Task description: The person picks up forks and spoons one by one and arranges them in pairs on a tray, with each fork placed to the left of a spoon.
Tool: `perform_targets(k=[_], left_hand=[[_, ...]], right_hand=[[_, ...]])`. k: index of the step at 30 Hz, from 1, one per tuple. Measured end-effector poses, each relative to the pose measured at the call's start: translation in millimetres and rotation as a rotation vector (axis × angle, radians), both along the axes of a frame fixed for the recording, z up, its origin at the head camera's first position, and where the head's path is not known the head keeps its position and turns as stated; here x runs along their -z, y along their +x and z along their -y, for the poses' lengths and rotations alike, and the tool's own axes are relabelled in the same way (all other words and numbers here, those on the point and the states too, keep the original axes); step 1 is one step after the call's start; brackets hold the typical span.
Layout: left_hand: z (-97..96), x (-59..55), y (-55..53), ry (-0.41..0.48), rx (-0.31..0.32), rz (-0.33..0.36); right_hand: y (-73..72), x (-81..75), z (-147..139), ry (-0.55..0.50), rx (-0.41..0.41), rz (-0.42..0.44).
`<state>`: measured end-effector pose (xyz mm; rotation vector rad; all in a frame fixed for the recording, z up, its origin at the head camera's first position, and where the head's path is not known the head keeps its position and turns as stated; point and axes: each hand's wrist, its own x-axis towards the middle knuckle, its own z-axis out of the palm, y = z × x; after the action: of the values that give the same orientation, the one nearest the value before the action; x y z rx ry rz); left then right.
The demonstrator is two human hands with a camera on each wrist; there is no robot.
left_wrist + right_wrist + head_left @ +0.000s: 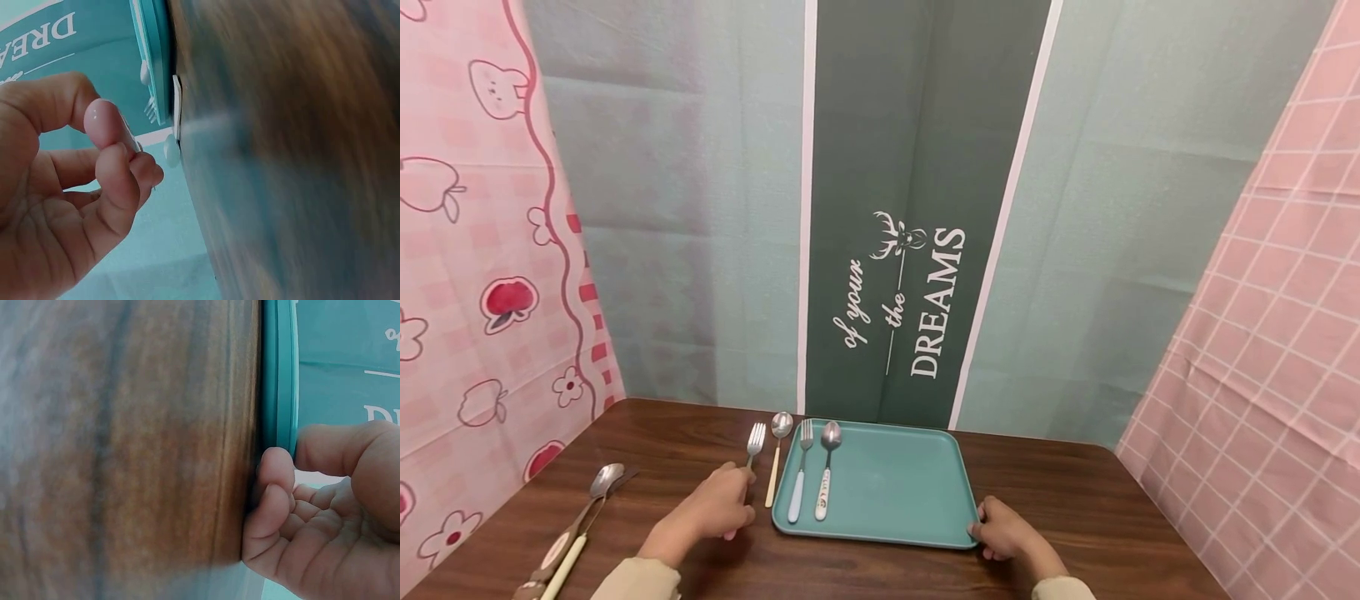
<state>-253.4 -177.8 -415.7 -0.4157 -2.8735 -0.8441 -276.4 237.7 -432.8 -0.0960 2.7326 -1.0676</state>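
Left of the tray, the left hand pinches a fork in curled fingers, and a careless swing rightward could knock the spoon lying just beside the tray. The right hand grips the tray's near right corner; jerking or lifting it could send the second fork and second spoon on it sliding.

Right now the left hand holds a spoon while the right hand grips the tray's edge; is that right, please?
Not a spoon: the head view shows the left hand holding a fork; the right hand does grip the tray's edge.
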Motion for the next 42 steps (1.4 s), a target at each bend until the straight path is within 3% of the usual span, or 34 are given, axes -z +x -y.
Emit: perform_targets(k=[20,27,30,35,42], left_hand=[[-25.4,-8.4,-7.9,0.062,0.035,-0.008],[-31.1,-10.9,-10.3,0.115,0.088,0.001],[-34.3,-9.3,-11.5,0.130,0.090,0.019],[-42.0,-3.7,-14.2,0.083,0.075,-0.001],[-55.7,-0.5,-18.9,0.127,0.142,-0.011]], right_hand=[[-0.5,-5.3,-3.2,-0.033,-0.001,-0.030],[0.5,-6.7,-3.3,-0.034,0.004,-0.027],[0.8,-4.9,-1.7,-0.028,0.012,-0.020],[2.6,-1.6,-0.6,-0.032,0.005,-0.004],[3.3,-1.4,-1.4,-0.055,0.003,-0.012]])
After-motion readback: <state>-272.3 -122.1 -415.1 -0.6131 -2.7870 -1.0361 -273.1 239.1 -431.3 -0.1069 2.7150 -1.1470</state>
